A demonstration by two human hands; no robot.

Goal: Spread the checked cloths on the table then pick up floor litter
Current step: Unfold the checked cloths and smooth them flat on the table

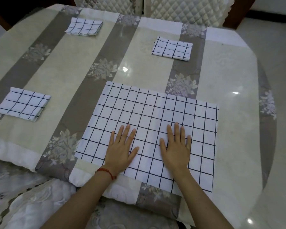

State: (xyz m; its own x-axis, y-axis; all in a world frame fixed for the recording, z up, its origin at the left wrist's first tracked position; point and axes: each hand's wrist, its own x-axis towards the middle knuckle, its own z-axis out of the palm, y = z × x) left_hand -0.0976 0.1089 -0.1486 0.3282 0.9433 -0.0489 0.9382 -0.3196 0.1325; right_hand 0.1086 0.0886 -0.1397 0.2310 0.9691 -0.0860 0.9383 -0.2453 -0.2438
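Note:
A white cloth with a dark checked grid lies spread flat on the near part of the table. My left hand and my right hand press palm-down on its near half, fingers straight and apart. Three more checked cloths lie folded: one at the left, one at the far left, one at the far right.
The round table has a glossy top over a striped grey and cream floral covering. Two quilted chair backs stand behind it. Pale tiled floor shows at the right. A floral fabric hangs at the near left.

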